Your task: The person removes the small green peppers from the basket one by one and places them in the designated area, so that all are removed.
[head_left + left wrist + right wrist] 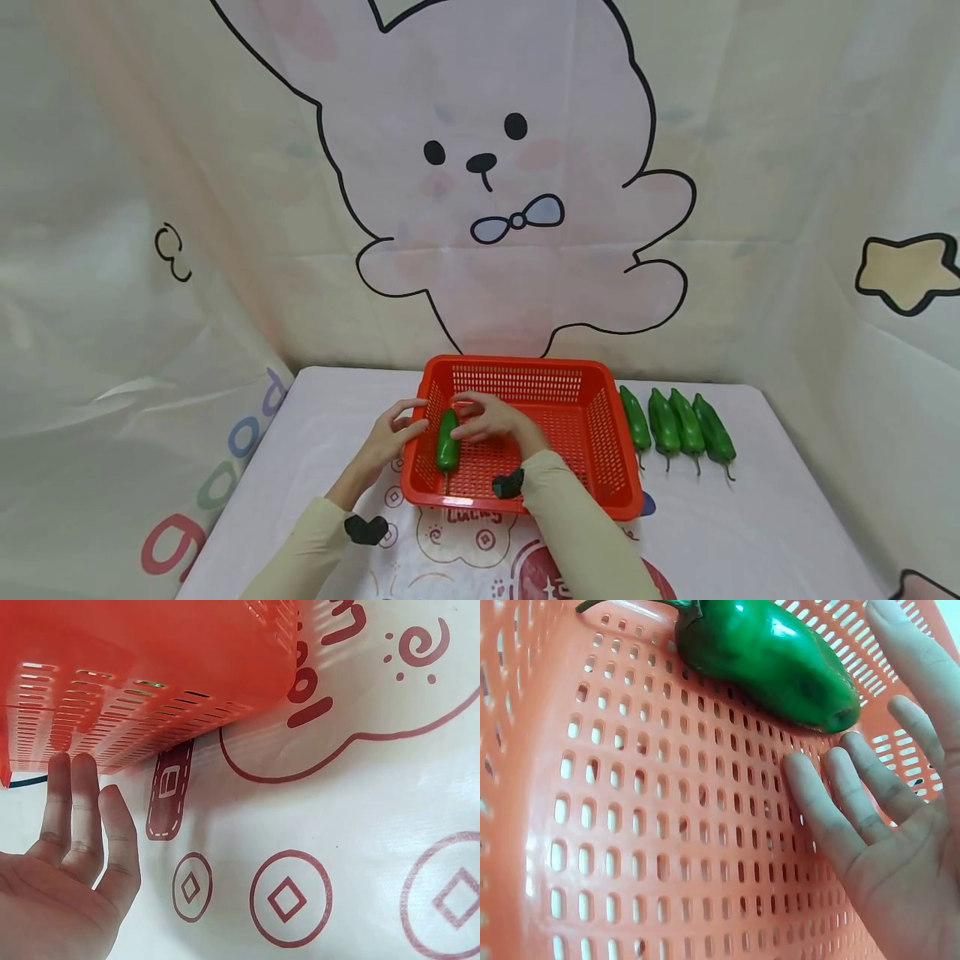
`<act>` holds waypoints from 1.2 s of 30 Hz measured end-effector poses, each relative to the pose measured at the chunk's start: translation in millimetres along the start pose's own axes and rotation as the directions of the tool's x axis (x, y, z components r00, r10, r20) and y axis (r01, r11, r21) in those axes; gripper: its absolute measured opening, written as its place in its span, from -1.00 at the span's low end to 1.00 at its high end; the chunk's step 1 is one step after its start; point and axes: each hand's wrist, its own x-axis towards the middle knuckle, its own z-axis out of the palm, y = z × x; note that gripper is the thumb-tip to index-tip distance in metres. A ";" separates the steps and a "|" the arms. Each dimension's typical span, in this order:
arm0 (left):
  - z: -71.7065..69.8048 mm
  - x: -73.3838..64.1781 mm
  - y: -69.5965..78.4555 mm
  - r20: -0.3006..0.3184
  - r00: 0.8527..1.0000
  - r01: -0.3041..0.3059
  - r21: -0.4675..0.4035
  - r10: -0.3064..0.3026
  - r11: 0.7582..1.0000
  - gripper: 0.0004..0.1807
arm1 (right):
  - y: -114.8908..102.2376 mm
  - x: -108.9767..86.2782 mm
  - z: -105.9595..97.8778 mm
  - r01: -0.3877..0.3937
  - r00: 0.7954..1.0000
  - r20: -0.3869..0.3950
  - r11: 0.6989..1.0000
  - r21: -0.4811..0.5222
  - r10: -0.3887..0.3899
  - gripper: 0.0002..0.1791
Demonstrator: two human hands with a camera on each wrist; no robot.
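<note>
A red plastic basket (517, 362) with slotted walls stands on the table. Inside it, toward the left wall, lies one green pepper (447, 450), its stem pointing to the near side. My right hand (491, 419) is in the basket just right of this pepper, fingers spread and loosely bent. In the right wrist view, the fingertips (840, 759) are close to the pepper's blunt end (780, 664), with nothing gripped. Outside the basket, my left hand (388, 437) is at its left wall. The left wrist view shows those fingers (84, 802) fairly straight, tips right at the slotted side.
Several green peppers (687, 422) lie in a row on the table right of the basket, stems toward the near side. A white printed cloth (757, 517) covers the table. Behind it hangs a curtain (750, 208) with a cartoon animal.
</note>
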 end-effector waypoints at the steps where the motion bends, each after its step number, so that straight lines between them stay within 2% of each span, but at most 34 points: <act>1: 0.5 -0.2 0.2 -0.006 1.000 0.005 -0.001 -0.005 1.000 -0.49 | -0.7 0.3 1.4 -0.003 1.000 0.001 1.000 0.000 0.003 -0.25; 11: -0.6 0.0 1.2 -0.009 1.000 0.010 -0.006 -0.010 1.000 -0.52 | -5.3 3.6 10.1 -0.029 1.000 -0.009 0.998 0.053 0.029 -0.28; 21: -1.6 0.7 0.7 0.010 1.000 0.007 -0.013 -0.007 1.000 -0.49 | -6.5 8.9 20.3 -0.054 0.995 -0.086 0.998 0.045 0.058 -0.37; 36: -1.4 1.3 0.9 0.009 1.000 0.012 -0.011 -0.012 1.000 -0.50 | -9.5 8.2 21.0 -0.012 0.991 -0.128 0.993 0.114 0.027 -0.37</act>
